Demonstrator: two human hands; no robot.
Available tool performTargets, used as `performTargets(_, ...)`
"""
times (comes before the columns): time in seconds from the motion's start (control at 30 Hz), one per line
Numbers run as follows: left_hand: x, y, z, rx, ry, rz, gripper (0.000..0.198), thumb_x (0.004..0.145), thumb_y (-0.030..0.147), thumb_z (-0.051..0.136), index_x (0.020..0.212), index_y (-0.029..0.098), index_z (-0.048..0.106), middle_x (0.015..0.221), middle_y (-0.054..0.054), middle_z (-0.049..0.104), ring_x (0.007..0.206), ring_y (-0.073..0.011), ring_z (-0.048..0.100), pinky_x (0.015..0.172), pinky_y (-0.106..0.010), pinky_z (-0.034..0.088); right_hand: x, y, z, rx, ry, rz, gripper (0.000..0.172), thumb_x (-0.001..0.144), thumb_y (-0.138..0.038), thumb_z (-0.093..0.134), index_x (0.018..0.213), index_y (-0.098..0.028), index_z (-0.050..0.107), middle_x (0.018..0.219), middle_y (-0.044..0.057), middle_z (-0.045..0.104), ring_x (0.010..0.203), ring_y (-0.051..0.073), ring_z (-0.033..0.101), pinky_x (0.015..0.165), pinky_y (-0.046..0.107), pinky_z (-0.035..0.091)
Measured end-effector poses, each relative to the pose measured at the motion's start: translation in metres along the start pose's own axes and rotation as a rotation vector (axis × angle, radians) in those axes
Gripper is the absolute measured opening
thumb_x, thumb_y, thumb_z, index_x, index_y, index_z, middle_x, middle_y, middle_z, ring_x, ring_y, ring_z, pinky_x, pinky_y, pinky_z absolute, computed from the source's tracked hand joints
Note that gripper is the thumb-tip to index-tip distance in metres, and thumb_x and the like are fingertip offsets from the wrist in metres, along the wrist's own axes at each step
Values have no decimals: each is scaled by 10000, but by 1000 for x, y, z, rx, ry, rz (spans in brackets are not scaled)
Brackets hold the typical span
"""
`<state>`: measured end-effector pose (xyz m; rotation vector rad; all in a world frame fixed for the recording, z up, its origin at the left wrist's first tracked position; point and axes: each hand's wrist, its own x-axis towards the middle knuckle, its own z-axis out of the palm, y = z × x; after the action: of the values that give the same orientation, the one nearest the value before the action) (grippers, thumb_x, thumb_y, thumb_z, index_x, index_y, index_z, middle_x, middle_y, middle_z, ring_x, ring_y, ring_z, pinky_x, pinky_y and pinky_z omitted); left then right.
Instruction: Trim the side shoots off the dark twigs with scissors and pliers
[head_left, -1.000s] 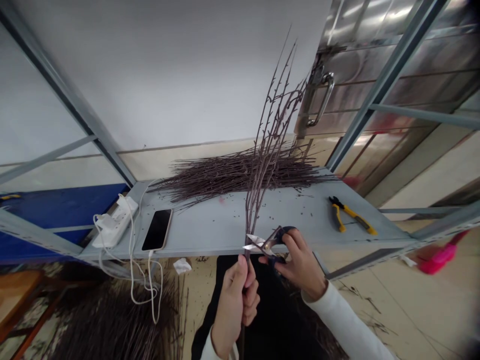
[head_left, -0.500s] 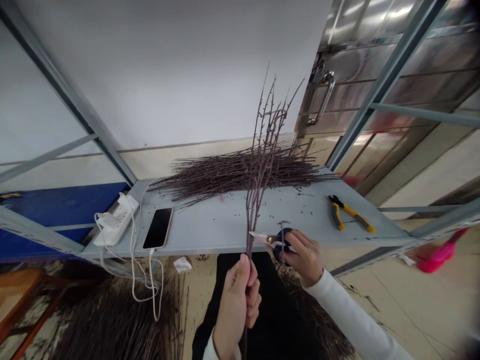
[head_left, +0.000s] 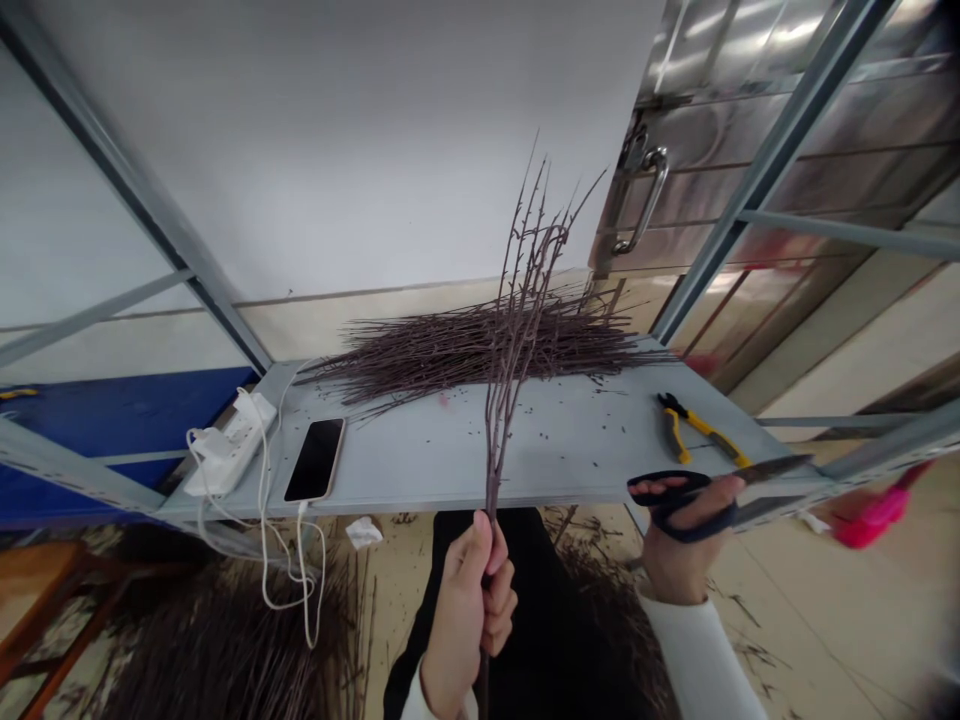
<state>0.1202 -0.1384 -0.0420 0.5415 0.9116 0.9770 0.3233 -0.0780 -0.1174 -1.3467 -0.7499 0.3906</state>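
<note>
My left hand [head_left: 471, 600] is closed round the lower stem of a dark, thorny branch [head_left: 517, 320], which stands upright in front of the grey shelf [head_left: 450, 450]. Off to the right of the branch, my right hand [head_left: 679, 545] grips dark-handled scissors [head_left: 712, 490], fingers through the loops and blades pointing right, clear of the stem. Behind the branch, a big pile of similar twigs [head_left: 480, 345] lies across the back of the shelf.
A phone [head_left: 315, 458] on a white cable lies beside a power strip [head_left: 225, 445] on the shelf's left. Yellow-handled pliers [head_left: 701, 428] rest at its right. More twigs lie on the floor [head_left: 247, 650] below. Metal frame posts rise at both sides.
The right hand pulled the scissors away from the stem and swung them out to the right. The branch is shorter at the top than a second ago and stays upright.
</note>
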Motion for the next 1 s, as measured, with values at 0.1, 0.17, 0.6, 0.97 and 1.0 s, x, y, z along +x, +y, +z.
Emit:
performTargets(0.1, 0, -1, 3, -4, -19, 0, 573, 647, 698, 626, 560, 210, 340, 352, 137, 240, 281, -5, 85, 233, -102, 95, -15, -1, 1, -6, -63, -4, 526, 916, -620, 177, 702, -215, 435, 548, -9, 504, 517, 172, 567, 530, 319, 458)
performTargets(0.17, 0, -1, 5, -11, -29, -9, 579, 642, 708, 621, 559, 212, 335, 345, 138, 232, 276, -7, 85, 228, -104, 101, -29, -2, 5, -10, -238, -60, 497, 915, -614, 234, 721, -207, 445, 595, -3, 523, 557, 161, 567, 563, 306, 455)
performTargets(0.6, -3, 0, 5, 6, -25, -5, 605, 604, 741, 619, 550, 212, 331, 327, 141, 219, 260, -5, 92, 212, -98, 102, -58, -4, 23, -312, -594, -656, 413, 861, -498, 497, 1117, -190, 396, 944, 90, 531, 895, 248, 559, 761, 380, 489)
performTargets(0.97, -5, 7, -1, -79, -61, -132, 600, 592, 698, 670, 576, 219, 310, 326, 147, 212, 268, -9, 51, 213, -96, 67, -28, -26, 32, -441, -572, -959, 153, 824, -282, 540, 904, -207, 433, 810, 58, 516, 755, 221, 521, 648, 324, 481)
performTargets(1.0, -5, 6, -2, -87, -66, -132, 593, 604, 693, 666, 579, 220, 310, 328, 147, 209, 270, -10, 47, 214, -97, 63, -27, -27, 32, -442, -577, -986, 142, 823, -273, 541, 891, -209, 433, 799, 55, 512, 746, 220, 517, 640, 322, 478)
